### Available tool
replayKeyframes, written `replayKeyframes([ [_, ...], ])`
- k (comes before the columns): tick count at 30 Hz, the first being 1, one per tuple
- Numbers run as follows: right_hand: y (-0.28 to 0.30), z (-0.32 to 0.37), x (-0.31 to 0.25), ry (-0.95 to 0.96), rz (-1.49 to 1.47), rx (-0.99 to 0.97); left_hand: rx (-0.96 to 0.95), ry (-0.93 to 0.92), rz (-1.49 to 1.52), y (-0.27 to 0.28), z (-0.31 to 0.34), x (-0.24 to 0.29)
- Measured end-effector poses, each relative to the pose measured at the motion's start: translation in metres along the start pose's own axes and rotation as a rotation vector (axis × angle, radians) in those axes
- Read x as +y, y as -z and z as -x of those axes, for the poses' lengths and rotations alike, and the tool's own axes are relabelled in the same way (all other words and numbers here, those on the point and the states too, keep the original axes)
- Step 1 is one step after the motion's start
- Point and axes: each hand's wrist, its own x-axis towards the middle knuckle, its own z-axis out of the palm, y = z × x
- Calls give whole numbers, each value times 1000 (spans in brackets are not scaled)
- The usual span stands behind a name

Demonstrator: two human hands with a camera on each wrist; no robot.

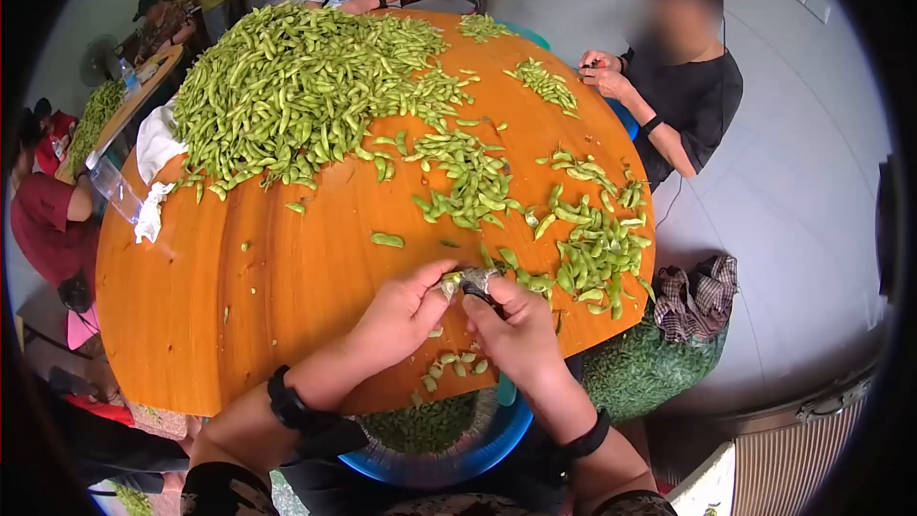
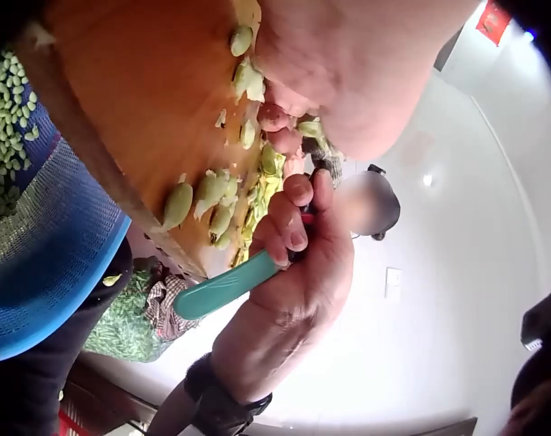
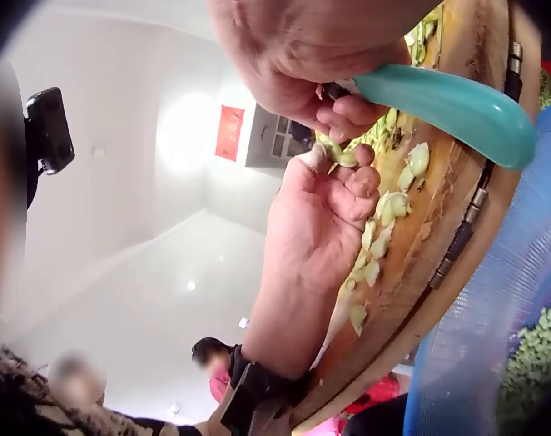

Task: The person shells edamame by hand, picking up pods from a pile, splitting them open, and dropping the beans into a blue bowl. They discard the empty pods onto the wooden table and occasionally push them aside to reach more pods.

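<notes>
Over the front edge of the wooden table [image 1: 325, 277], my left hand [image 1: 396, 311] pinches a green soybean pod [image 3: 334, 152] between thumb and fingers. Close against it, my right hand [image 1: 521, 334] grips a tool by its teal handle [image 3: 448, 109]. The handle sticks out behind the palm, while the working end by the pod is mostly hidden by fingers. Several pale green pieces of pod and bean [image 1: 449, 363] lie on the table just below the hands. A blue basin [image 1: 516, 430] holding shelled green beans stands under the table edge.
A large heap of soybean pods [image 1: 287, 86] covers the far left of the table, with smaller piles [image 1: 602, 253] to the right. A full bag of pods [image 1: 640, 377] stands by the right edge. Someone in black [image 1: 683, 86] sits at the right; others are behind.
</notes>
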Motion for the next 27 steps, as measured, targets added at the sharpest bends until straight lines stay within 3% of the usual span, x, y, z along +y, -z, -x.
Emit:
replayKeyframes([
  [2,-2,0,6,103,109,29,10,34,87,0,0,-1],
  [9,-2,1,3,70,54,24,-36,220,503,6,-4,-2],
  [11,2,1,-6,-140,-86,-23,-39,221,521,7,-4,-5],
  [19,1,2,-2,-99,-129,2,-24,118,393,-1,-5,0],
  [27,-8,8,0,-83,-125,1,5,286,575,6,-6,5],
])
